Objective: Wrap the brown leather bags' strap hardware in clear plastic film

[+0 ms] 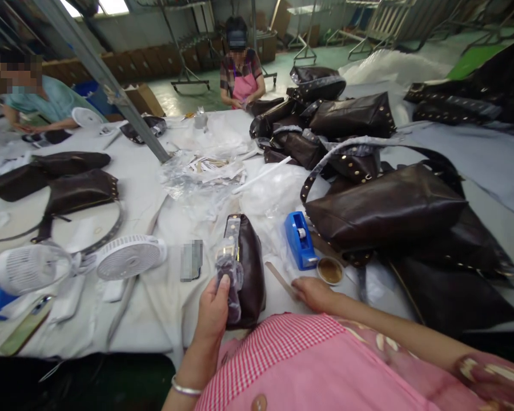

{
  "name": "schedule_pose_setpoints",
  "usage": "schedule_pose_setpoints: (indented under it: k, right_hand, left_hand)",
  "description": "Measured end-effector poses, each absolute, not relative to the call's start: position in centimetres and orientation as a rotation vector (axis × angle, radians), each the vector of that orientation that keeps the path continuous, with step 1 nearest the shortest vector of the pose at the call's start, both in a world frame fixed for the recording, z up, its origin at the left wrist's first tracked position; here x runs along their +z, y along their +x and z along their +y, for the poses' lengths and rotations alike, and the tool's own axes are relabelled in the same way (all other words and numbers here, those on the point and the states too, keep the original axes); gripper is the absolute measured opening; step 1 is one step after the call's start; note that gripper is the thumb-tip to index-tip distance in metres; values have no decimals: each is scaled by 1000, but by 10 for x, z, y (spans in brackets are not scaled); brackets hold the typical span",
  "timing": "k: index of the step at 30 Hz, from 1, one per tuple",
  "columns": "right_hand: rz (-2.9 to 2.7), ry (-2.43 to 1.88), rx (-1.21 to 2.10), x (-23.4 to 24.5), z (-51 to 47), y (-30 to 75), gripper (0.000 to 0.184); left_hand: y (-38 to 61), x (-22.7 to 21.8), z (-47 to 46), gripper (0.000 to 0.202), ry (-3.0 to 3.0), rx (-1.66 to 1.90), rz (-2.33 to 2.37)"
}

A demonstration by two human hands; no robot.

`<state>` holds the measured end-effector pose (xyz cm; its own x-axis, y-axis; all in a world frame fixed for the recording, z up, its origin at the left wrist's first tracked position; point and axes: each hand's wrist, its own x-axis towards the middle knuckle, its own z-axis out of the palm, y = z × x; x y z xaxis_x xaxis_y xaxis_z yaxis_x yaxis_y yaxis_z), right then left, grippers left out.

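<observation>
The small bag (253,268) is of dark brown colour, its buckle (225,251) of pale gold tone. The thin strip (278,276) is light brown. The tape dispenser (298,240) is bright blue, the tablecloth (160,314) is whitish, and the pink apron (300,371) has red-and-white checks at its top.

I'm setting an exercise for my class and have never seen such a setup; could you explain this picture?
There is no machine, just a person's two bare hands. The picture comes from a camera worn on that person's head, looking forward and down, so the pink apron at the bottom is theirs. The left hand holds a small dark brown handbag, thumb on its plastic-wrapped strap. The right hand is at the end of a thin flat strip; its grip is unclear. On the white-covered table are a blue tape dispenser, a round dish of something brown, white fans and more dark bags. Two co-workers are farther back.
</observation>
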<state>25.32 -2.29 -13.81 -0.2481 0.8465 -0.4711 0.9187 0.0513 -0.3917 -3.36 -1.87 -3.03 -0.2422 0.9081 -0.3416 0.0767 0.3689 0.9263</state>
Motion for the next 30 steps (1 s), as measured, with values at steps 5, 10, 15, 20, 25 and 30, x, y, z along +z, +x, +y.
schedule_pose_setpoints:
  k: [5, 10, 15, 20, 25, 30]
  right_hand:
    - [2130, 1896, -888, -152, 4, 210, 30]
    - [2093, 1898, -945, -168, 23, 190, 21]
    - [2114, 1946, -1083, -169, 22, 193, 11]
    - [2082, 2145, -1534, -149, 22, 197, 20]
    - [1770, 2196, -2367, -100, 26, 197, 21]
    - [1949, 2159, -2194, -64, 27, 182, 19]
  left_hand:
    - [-29, -27, -19, 47, 895, 1050, 1620]
    - [-34, -27, -19, 48, 924, 1022, 1644]
    - [-42, -36, -19, 46, 890, 1059, 1566]
    - [-42, -39, -19, 46, 817, 1092, 1445]
    - [-41, -38, -18, 46, 799, 1089, 1427]
    - [-41, -39, -20, 45, 831, 1074, 1434]
